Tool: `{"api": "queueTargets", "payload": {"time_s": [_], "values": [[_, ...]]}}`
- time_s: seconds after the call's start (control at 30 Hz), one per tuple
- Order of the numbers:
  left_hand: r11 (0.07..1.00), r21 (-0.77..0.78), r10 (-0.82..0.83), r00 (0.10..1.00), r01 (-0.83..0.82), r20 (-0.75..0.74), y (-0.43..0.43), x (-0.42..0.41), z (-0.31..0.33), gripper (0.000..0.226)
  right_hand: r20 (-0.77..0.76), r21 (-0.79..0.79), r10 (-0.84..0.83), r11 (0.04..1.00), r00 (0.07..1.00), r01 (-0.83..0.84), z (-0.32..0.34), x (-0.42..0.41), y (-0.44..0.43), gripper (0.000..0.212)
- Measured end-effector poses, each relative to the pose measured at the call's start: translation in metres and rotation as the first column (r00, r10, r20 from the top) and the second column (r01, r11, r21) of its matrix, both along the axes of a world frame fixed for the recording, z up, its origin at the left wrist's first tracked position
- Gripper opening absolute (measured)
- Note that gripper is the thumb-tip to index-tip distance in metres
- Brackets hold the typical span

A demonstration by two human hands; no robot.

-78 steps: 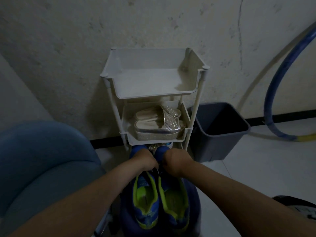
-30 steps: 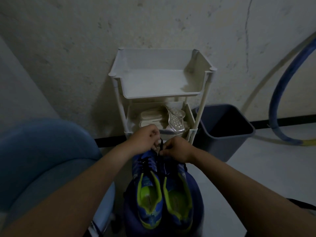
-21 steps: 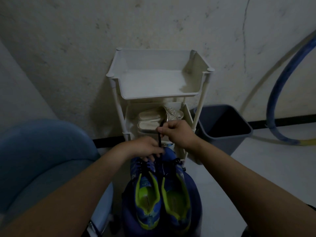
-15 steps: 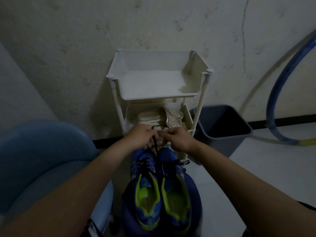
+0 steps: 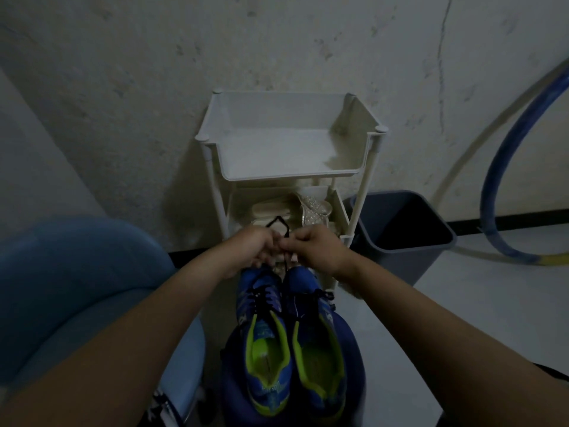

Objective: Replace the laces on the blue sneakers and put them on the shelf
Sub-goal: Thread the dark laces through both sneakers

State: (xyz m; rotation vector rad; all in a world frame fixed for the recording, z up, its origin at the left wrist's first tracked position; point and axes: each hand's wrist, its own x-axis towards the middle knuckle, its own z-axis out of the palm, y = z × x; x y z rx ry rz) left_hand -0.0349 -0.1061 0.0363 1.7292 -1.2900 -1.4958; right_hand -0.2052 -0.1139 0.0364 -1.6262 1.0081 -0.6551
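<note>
Stained wall point(image 5: 123, 87), left hand point(image 5: 255, 246), right hand point(image 5: 317, 248) pinching lace point(image 5: 288, 229), blue sneakers point(image 5: 268, 343), lettering illegible

Dim, murky indoor light, soft shadows behind the shelf point(image 5: 289, 155) — wide-angle bending at edges, slight blur

Lying side by side, toes pointing toward white plastic tiered shelf point(image 5: 289, 155): blue fabric sneakers with lime-green linings point(image 5: 264, 365), thin black laces point(image 5: 261, 298) crossing uppers, looping up beyond toes.
</note>
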Motion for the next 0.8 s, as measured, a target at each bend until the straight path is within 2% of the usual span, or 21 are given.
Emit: {"api": "queueTargets", "payload": {"time_s": [0.07,0.13,0.2,0.27,0.37,0.43,0.47,0.53,0.6,0.67,0.8], "values": [[0.977,0.091,-0.208,0.958,0.193,0.196,0.005,-0.001,-0.005,0.019,0.116,0.014,-0.029,1.0,0.993,0.028,0.008,0.001,-0.002,0.026],[0.918,0.154,-0.393,0.888,0.365,0.238,0.01,-0.004,-0.005,0.012,0.142,-0.01,-0.024,1.0,0.99,0.026,0.011,0.0,-0.004,0.029],[0.887,0.156,-0.462,0.848,0.435,0.262,0.011,-0.008,-0.005,0.019,0.098,-0.051,-0.012,0.999,0.995,0.017,0.008,-0.001,-0.004,0.029],[0.92,0.118,-0.39,0.857,0.373,0.337,0.007,-0.01,-0.007,0.026,0.019,-0.055,-0.032,0.998,0.999,0.033,0.001,-0.003,-0.005,0.027],[0.994,-0.07,-0.054,0.924,0.087,0.38,-0.001,-0.012,0.002,0.028,-0.16,-0.063,-0.048,0.997,0.986,0.039,-0.01,-0.007,-0.009,0.028],[0.96,-0.244,0.192,0.961,-0.141,0.201,-0.002,-0.011,0.014,0.031,-0.288,-0.035,0.022,0.999,0.957,-0.034,-0.014,-0.01,-0.01,0.025],[0.931,-0.307,0.241,0.964,-0.198,0.109,-0.001,-0.01,0.018,0.033,-0.335,-0.011,0.067,0.997,0.94,-0.075,-0.017,-0.01,-0.009,0.023],[0.901,-0.386,0.236,0.971,-0.199,0.05,0.005,-0.013,0.021,0.034,-0.399,0.017,0.142,0.989,0.906,-0.148,-0.023,-0.009,-0.008,0.02],[0.901,-0.386,0.223,0.975,-0.199,0.016,0.008,-0.017,0.018,0.034,-0.464,0.004,0.189,0.977,0.865,-0.211,-0.027,-0.008,-0.008,0.016],[0.931,-0.321,0.173,0.985,-0.172,-0.023,0.009,-0.018,0.016,0.031,-0.471,-0.012,0.191,0.975,0.861,-0.222,-0.027,-0.007,-0.008,0.017],[0.982,-0.155,0.102,0.994,-0.106,-0.033,0.009,-0.015,0.017,0.018,-0.389,-0.044,0.129,0.986,0.912,-0.158,-0.028,-0.008,-0.01,0.017]]}}
